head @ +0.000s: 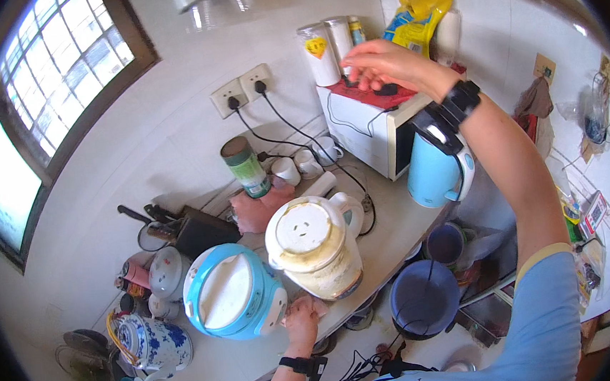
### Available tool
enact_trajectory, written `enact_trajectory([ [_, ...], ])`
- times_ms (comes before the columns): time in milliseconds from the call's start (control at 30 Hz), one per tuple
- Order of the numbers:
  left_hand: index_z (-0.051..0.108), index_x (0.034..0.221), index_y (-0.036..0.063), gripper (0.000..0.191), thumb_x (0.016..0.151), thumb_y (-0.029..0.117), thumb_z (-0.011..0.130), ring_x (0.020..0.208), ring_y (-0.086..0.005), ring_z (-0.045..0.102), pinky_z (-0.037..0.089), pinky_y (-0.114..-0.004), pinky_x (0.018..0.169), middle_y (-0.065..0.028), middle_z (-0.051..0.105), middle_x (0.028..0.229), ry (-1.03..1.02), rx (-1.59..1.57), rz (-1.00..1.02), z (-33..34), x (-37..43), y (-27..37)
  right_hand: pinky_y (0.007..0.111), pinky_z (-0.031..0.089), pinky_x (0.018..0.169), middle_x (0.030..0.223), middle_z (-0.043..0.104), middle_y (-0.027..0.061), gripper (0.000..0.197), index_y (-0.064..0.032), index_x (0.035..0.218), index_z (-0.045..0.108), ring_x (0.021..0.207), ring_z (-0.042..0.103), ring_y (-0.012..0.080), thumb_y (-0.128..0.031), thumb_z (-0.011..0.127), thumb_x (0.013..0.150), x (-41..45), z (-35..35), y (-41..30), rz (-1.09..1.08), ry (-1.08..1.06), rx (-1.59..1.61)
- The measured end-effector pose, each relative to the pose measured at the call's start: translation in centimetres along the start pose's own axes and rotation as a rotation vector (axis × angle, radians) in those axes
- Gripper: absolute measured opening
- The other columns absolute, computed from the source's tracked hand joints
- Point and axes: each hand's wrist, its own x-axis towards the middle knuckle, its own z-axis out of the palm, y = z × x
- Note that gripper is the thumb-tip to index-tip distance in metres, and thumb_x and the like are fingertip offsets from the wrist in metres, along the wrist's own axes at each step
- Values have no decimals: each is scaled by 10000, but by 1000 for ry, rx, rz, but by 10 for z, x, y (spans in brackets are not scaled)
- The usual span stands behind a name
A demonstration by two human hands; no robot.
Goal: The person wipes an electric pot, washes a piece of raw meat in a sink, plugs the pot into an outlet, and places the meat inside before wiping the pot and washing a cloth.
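My left hand (300, 322) rests on a pink cloth (314, 306) at the counter's front edge, between a blue-and-white rice cooker (227, 293) and a stained cream electric pot (309, 244). Its fingers are on the cloth. My right hand (376, 66) is raised over the red top cover (362, 95) of a white cabinet-like appliance (357, 132), near white canisters (319, 55). Its fingers are apart and slightly curled, with nothing visible in them. Below the right wrist stands a light blue electric kettle (433, 169) with a black lid. A dark object (386, 90) lies on the red cover.
Several white mugs (308, 163), a green canister (247, 168) and a knife block (209, 233) stand along the wall. Black cords run from wall sockets (242, 90) across the counter. A blue-and-white porcelain teapot (155, 342) stands at left; a blue bucket (425, 296) sits below the counter.
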Motion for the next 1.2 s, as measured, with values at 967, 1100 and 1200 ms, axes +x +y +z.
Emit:
enact_trajectory([
  [967, 567, 994, 64, 465, 587, 217, 734, 922, -317, 529, 424, -414, 786, -120, 575, 945, -92, 73, -42, 0, 19, 11, 218, 403, 461, 768, 587, 57, 266, -7, 899, 565, 622, 585, 128, -251, 559, 795, 154, -26, 143, -112, -106, -224],
  [1100, 507, 1125, 88, 402, 738, 182, 563, 1052, -294, 469, 340, -429, 900, -134, 528, 1108, -61, -72, -164, 6, 15, 3, 217, 400, 462, 753, 584, 46, 257, -2, 885, 561, 611, 577, 122, -242, 556, 795, 174, -16, 128, -119, -82, -252],
  [1200, 502, 1121, 72, 389, 746, 167, 546, 1049, -296, 467, 341, -422, 899, -143, 525, 1105, -83, -79, -204, 10, 15, 1, 223, 407, 451, 761, 584, 47, 241, -1, 892, 556, 609, 582, 122, -219, 543, 790, 190, -1, 129, -121, -115, -203],
])
